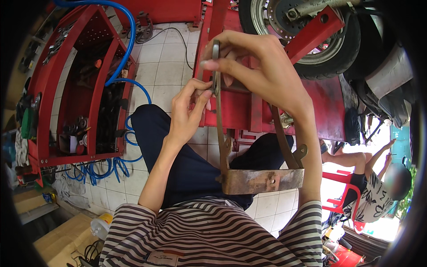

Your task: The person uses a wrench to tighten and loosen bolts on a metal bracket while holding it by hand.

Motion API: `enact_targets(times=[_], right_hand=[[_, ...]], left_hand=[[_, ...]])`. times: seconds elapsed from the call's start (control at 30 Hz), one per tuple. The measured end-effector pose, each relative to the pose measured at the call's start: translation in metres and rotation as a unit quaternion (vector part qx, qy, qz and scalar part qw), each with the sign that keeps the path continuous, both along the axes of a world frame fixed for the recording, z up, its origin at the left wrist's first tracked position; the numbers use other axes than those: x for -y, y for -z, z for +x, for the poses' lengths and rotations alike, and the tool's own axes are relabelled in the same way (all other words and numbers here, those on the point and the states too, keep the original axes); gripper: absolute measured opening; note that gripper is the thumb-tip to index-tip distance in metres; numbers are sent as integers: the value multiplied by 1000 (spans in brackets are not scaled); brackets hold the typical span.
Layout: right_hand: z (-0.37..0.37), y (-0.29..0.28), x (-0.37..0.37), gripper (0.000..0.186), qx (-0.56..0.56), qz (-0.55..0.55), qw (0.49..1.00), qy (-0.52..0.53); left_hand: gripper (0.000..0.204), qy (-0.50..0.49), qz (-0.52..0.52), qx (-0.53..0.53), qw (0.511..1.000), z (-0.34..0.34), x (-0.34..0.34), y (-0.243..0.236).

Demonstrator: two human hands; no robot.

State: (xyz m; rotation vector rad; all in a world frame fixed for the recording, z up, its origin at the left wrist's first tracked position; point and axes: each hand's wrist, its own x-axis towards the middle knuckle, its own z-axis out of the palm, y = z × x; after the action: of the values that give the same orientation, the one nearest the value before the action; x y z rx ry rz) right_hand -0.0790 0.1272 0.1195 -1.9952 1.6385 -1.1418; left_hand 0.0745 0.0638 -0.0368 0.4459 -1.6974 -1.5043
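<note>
A rusty U-shaped metal bracket [262, 181] hangs in front of me. Its flat crosspiece is at the bottom, over my lap, and two long curved bars rise from it. My right hand [262, 66] is closed round the top of the left bar, thumb on the near side and fingers behind. My left hand [187, 104] pinches at the same bar a little lower, thumb and forefinger together. A small grey metal piece shows at those fingertips, too small to name. Part of the bracket's right bar is hidden behind my right wrist.
Beyond my hands is a red metal stand [324, 100] with a motorcycle wheel [307, 62] above it. A red tool cart [40, 133] stands at left, beside a coiled blue hose [129, 40]. Another person [369, 187] sits on a red chair [338, 178] at right.
</note>
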Motion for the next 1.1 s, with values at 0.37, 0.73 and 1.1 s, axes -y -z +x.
enact_targets(times=[0.37, 0.73, 1.1], right_hand=[[10, -18, -11, 20, -113, 28, 980, -161], [20, -15, -12, 14, -117, 25, 982, -143], [0, -5, 0, 17, -57, 4, 998, -17]], left_hand=[[9, -12, -64, -27, 997, 2, -3, -8], [16, 8, 17, -23, 1000, 4, -2, 0], [15, 21, 64, -19, 998, 0, -1, 2]])
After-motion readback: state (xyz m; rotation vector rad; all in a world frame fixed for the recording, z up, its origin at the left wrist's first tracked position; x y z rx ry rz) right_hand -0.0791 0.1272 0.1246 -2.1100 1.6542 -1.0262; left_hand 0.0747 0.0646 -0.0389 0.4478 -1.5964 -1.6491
